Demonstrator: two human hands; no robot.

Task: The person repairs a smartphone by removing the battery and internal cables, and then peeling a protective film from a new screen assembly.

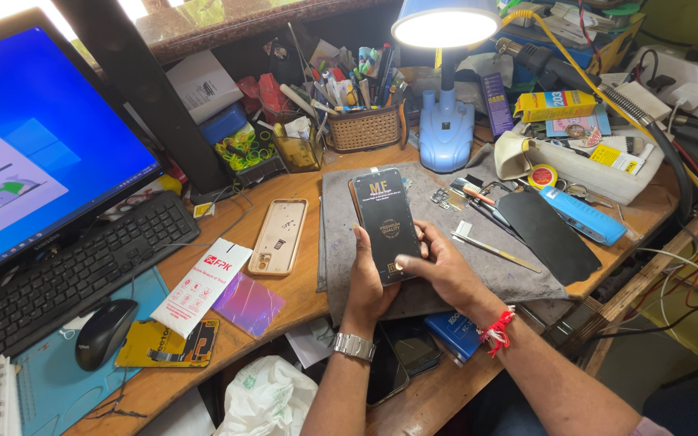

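Both hands grip a black phone point(387, 225) above the grey mat point(438, 242): left hand point(363, 274) beneath, right hand point(438, 266) beside. A loosened hold could drop it onto nearby metal tools point(496, 252).

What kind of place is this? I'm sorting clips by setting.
Probably a phone repair bench. Both hands, left hand and right hand, hold a black phone over a grey mat, with a phone case, tweezers and desk lamp nearby.
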